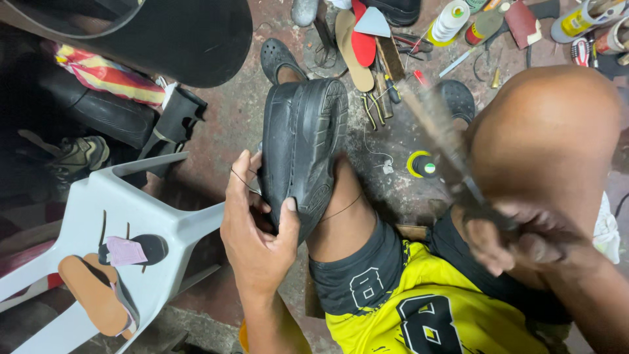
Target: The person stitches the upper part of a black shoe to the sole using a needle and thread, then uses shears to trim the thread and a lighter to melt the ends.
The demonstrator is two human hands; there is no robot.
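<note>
Gripping the black shoe point(304, 147) sole-up on our left knee, our left hand point(257, 226) had its thumb pressed on the sole edge and fingers curled round the upper, pinching a thin thread point(239, 178). Our right hand point(517, 239) was motion-blurred, closed round a smeared tool point(439, 134); we couldn't tell what kind. Below was stained reddish concrete floor point(229, 118), with a white plastic chair point(114, 196) left carrying a tan insole point(92, 295). Further out sat a white thread cone point(450, 19) with a green-topped label, yellow glue tubes point(576, 21) cut off top right, and a yellow-rimmed spool point(422, 165).
</note>
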